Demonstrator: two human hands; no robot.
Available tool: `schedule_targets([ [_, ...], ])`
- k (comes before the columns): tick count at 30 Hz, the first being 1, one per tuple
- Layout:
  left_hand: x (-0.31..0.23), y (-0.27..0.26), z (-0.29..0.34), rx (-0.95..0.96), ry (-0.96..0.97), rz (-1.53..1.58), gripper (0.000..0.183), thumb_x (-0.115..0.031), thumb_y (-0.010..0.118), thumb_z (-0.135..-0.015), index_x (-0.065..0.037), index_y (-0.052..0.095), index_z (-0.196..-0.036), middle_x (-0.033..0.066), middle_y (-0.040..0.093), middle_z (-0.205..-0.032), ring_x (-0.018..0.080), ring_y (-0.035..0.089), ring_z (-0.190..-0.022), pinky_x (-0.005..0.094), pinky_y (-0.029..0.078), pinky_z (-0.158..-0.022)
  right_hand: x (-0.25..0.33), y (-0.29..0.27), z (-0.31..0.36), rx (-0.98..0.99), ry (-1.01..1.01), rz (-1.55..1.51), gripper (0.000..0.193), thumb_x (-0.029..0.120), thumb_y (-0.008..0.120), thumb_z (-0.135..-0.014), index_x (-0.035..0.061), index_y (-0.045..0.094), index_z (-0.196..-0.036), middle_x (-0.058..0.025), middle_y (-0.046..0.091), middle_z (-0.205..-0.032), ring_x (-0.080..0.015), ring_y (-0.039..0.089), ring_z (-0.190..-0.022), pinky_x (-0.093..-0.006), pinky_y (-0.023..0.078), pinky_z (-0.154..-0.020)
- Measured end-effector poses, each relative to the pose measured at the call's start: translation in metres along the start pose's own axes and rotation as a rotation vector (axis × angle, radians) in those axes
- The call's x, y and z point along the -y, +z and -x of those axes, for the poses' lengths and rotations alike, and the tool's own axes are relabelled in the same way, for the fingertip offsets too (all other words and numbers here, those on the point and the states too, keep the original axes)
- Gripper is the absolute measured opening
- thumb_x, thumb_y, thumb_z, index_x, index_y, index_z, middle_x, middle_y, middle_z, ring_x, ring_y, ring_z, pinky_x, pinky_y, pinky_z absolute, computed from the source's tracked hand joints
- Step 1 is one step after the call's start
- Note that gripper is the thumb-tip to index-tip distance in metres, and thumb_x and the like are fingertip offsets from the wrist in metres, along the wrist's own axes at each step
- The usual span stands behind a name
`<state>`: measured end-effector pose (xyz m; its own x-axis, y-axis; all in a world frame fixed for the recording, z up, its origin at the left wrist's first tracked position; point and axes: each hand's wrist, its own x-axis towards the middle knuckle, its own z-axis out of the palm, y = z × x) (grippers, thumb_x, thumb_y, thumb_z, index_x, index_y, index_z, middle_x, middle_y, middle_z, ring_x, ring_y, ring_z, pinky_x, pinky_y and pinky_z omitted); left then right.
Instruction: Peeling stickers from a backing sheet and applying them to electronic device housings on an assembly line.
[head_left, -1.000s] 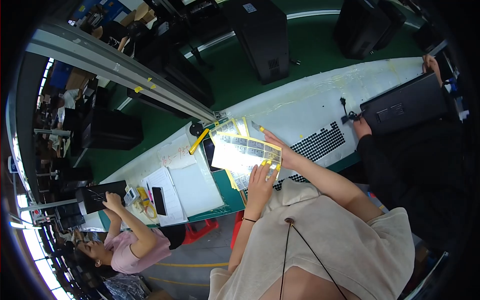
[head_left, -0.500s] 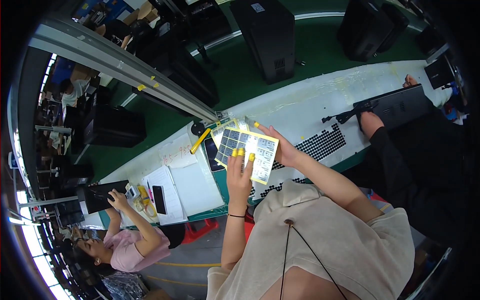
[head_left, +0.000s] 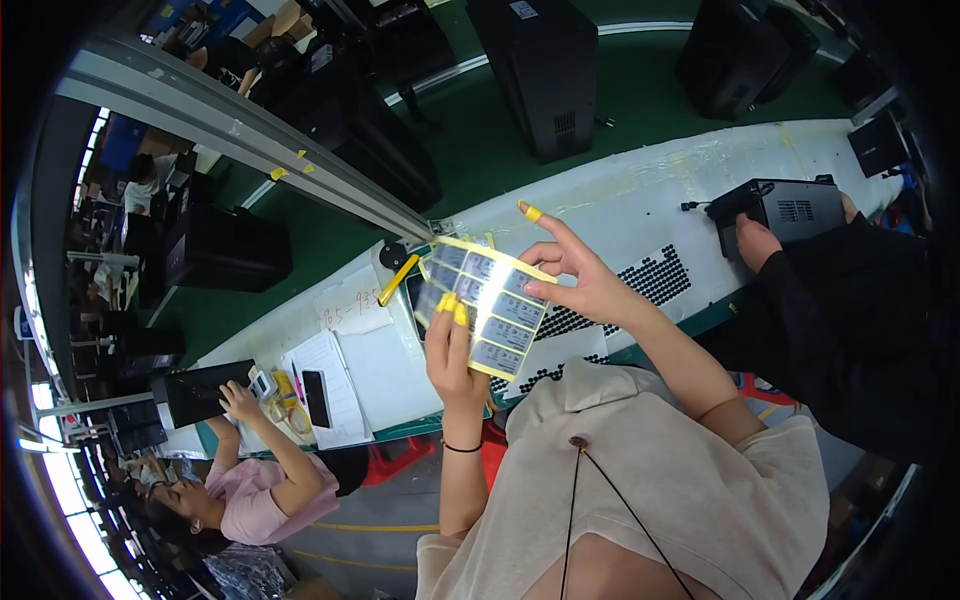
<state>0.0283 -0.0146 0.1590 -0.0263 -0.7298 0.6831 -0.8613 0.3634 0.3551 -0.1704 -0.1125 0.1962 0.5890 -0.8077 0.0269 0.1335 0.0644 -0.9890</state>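
Observation:
A sheet of silver-grey labels with yellow edging (head_left: 505, 325) is held up over the bench, glare running across its middle. My left hand (head_left: 455, 355) is closed on its lower left part, with yellow-covered fingertips lying over the labels. At the upper right edge of the sheet, my right hand (head_left: 585, 280) grips it with the thumb on the face. The right index finger sticks up and away, a yellow cover on its tip. Part of another yellow-edged sheet shows behind the upper edge.
A yellow-handled cutter (head_left: 398, 281) and a black tape roll (head_left: 393, 256) lie left of the sheet. Rows of black round pads (head_left: 655, 280) sit on the bench (head_left: 640, 220). Co-workers at left and right handle black cases (head_left: 795, 210). A metal post (head_left: 330, 185) slants above.
The label sheet has tilted and shifted slightly down. My right index finger has risen clear, and the thumb has come onto the sheet's face. The right co-worker's case has turned.

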Motion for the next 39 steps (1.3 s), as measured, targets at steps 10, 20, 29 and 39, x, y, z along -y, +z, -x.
schedule_targets([
  [10, -0.015, 0.003, 0.001, 0.2, -0.85, 1.475, 0.06, -0.022, 0.046, -0.089, 0.013, 0.038, -0.136, 0.021, 0.051, -0.133, 0.0249, 0.049, -0.125, 0.0326, 0.036, -0.104, 0.003, -0.003, 0.0, -0.186, -0.099, 0.112, 0.077, 0.003, 0.062, -0.088, 0.0061, 0.017, -0.15, -0.0087, 0.062, -0.102, -0.0128, 0.063, -0.094, -0.0288, 0.045, -0.089],
  [20, -0.038, 0.009, -0.027, 0.325, -0.648, 0.703, 0.032, -0.013, 0.049, -0.098, 0.001, 0.056, -0.126, 0.0147, 0.068, -0.095, 0.0167, 0.063, -0.081, 0.0273, 0.048, -0.072, 0.005, 0.001, 0.007, -0.023, -0.115, 0.334, 0.071, 0.003, 0.064, -0.086, 0.0042, 0.025, -0.145, -0.01, 0.062, -0.093, -0.0202, 0.063, -0.091, -0.0313, 0.046, -0.088],
  [29, -0.049, 0.013, -0.029, 0.291, -0.626, 0.565, 0.029, -0.013, 0.048, -0.099, -0.001, 0.059, -0.123, 0.0172, 0.067, -0.082, 0.0198, 0.064, -0.068, 0.0299, 0.048, -0.063, 0.002, 0.011, 0.011, -0.08, -0.164, 0.337, 0.065, 0.004, 0.065, -0.085, 0.0026, 0.03, -0.14, -0.0105, 0.061, -0.093, -0.0207, 0.063, -0.088, -0.0318, 0.048, -0.082],
  [39, -0.049, 0.012, -0.028, 0.321, -0.671, 0.647, 0.031, -0.014, 0.045, -0.1, 0.001, 0.056, -0.125, 0.0202, 0.067, -0.09, 0.0226, 0.066, -0.079, 0.0306, 0.049, -0.071, 0.005, 0.018, 0.008, -0.105, -0.129, 0.314, 0.061, 0.004, 0.065, -0.085, 0.0031, 0.034, -0.138, -0.0084, 0.061, -0.087, -0.0154, 0.061, -0.083, -0.0283, 0.047, -0.077],
])
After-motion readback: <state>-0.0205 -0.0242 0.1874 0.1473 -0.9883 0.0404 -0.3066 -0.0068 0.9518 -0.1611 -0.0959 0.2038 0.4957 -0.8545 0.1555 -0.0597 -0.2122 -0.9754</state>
